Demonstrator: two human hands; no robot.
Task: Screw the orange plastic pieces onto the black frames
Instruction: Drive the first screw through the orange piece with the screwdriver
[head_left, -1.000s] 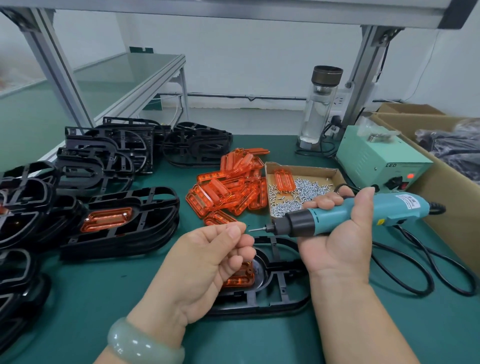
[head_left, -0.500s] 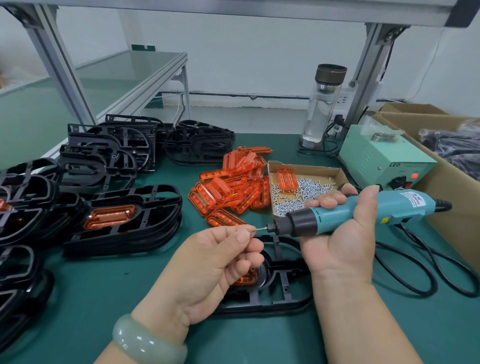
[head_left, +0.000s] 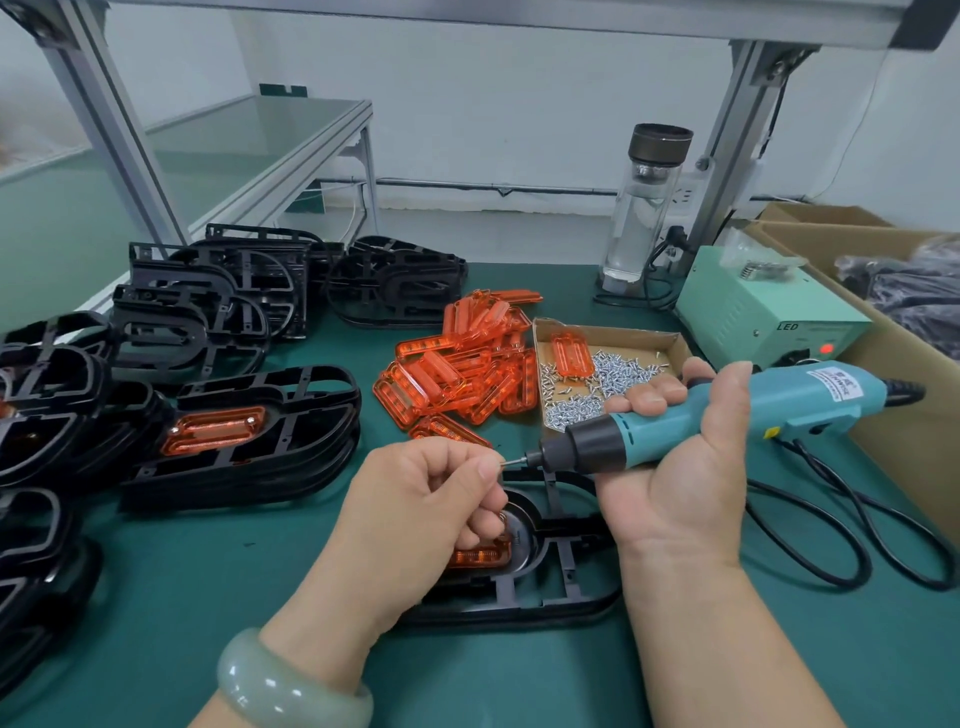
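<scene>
Head view: the cardboard tray (head_left: 623, 335) holds loose screws (head_left: 618, 371) plus one orange piece (head_left: 571, 356); the carton (head_left: 909, 415) on my right holds dark bagged stuff (head_left: 914, 291). My right hand (head_left: 685, 478) wraps the screwdriver (head_left: 810, 400), and my left hand (head_left: 421, 499) pinches a tiny screw (head_left: 501, 464) at the bit tip, fingers curled. The black frame (head_left: 519, 608) with its orange insert (head_left: 478, 556) lies on the mat (head_left: 156, 597) under both hands. Versus a second ago, the left fingers are tucked tighter; the frame is unmoved.

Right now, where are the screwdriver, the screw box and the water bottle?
screwdriver (head_left: 789, 410), head view, on its teal body.
screw box (head_left: 634, 340), head view, on its cardboard wall.
water bottle (head_left: 641, 218), head view, on its clear wall.
</scene>
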